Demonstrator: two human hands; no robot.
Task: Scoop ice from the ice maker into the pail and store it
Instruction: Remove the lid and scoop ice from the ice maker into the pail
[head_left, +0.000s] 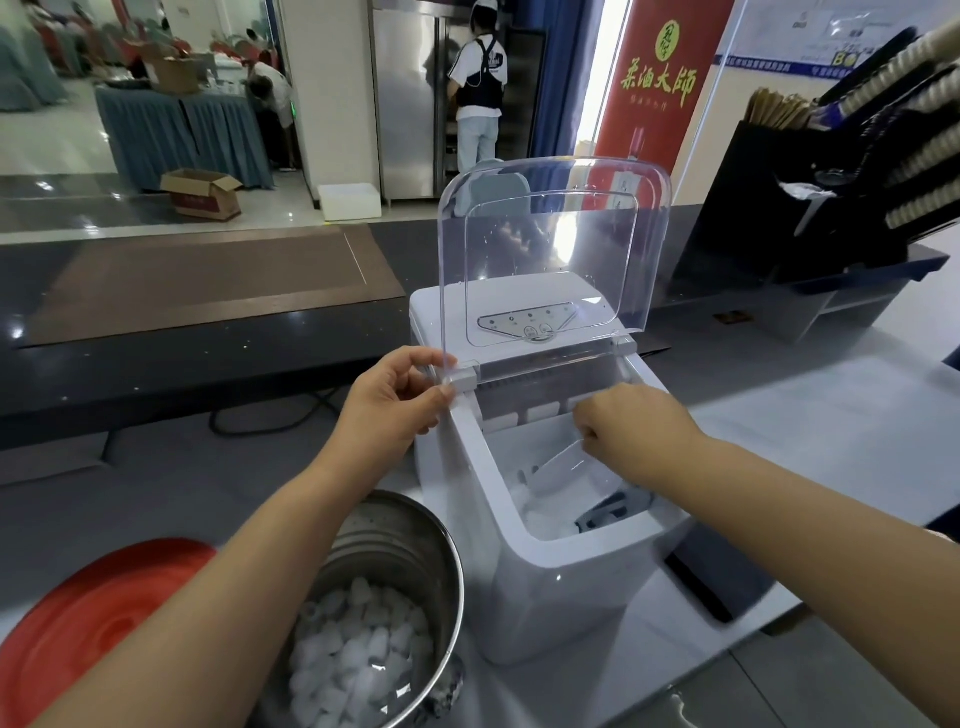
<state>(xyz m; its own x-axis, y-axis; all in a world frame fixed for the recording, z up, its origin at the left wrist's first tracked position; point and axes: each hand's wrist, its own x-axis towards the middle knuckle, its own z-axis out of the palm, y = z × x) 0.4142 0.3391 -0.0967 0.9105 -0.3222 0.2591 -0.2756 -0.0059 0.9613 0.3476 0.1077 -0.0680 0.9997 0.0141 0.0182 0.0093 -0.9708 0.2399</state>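
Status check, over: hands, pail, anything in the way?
Left hand pinches the raised lid at its corner. Right hand curled inside the ice maker, hold unclear. Pail beside it holds ice. Nothing blocking.

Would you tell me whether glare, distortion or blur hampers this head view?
Head view: wide-angle distortion leans the ice maker and stretches the corners; head view: the raised clear lid carries bright reflections, yet the control panel reads through it; head view: ice in the pail is sharp.
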